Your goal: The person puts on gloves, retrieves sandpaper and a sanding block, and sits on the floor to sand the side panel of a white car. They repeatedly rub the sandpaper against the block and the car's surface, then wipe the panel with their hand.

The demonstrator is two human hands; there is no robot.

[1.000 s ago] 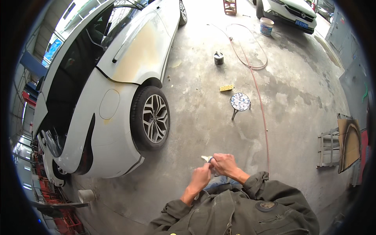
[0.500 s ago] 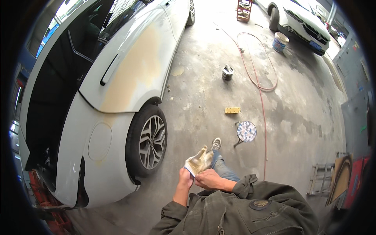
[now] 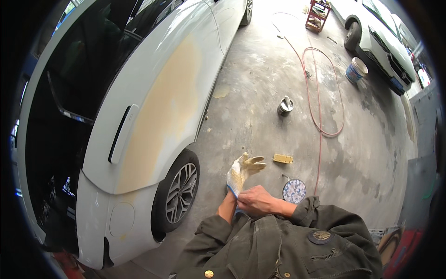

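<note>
on the head feed i have both hands low in view, just ahead of the jacket (image 3: 260,251). left hand (image 3: 245,170) is inside a glove (image 3: 236,178), pale knit with yellowish fingers and a blue cuff edge. fingers splayed, pointing off to the right, thumb up and away from the body. right hand (image 3: 255,199) is bare, fingers curled in and gripping the glove at its cuff, at the left wrist. i can't tell exactly which fingertips pinch it, they're hidden. so glove location: on the left hand, cuff in the right.

surroundings: white car (image 3: 93,200) fills the left side, wide tan patch (image 3: 172,100) on its panel, running from near the door handle (image 3: 123,134) toward the wheel arch. rear wheel (image 3: 180,193) sits left of the hands, apart from them. on the concrete floor (image 3: 251,116) i see a yellow block (image 3: 283,158) just right of the glove fingers, apart from it. round stool (image 3: 294,191) with a patterned top is nearer the right forearm, partly behind the sleeve. farther out: a dark can (image 3: 285,108), then a red hose (image 3: 319,158) lying in a loop, a bucket (image 3: 356,72) right of the loop, second white car (image 3: 371,35) behind the bucket, red rack (image 3: 318,16) at the top.
</note>
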